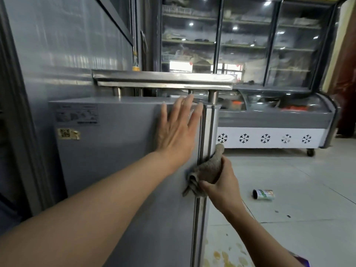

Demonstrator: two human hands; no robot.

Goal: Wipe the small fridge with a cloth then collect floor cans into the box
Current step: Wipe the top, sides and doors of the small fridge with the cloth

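Left hand (176,128) flat, open on small grey metal fridge (119,151); right hand (223,182) nearer its vertical corner edge, gripping crumpled grey-brown cloth (204,170).

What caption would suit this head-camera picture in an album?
Left hand flat on the small fridge, right hand wiping its edge with a cloth; one can on the floor.

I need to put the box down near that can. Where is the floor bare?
Bare tiles lie between the can and the display freezer, and right of the can. The floor beside the small fridge is crowded: the right hand wipes there, with yellowish stains below.
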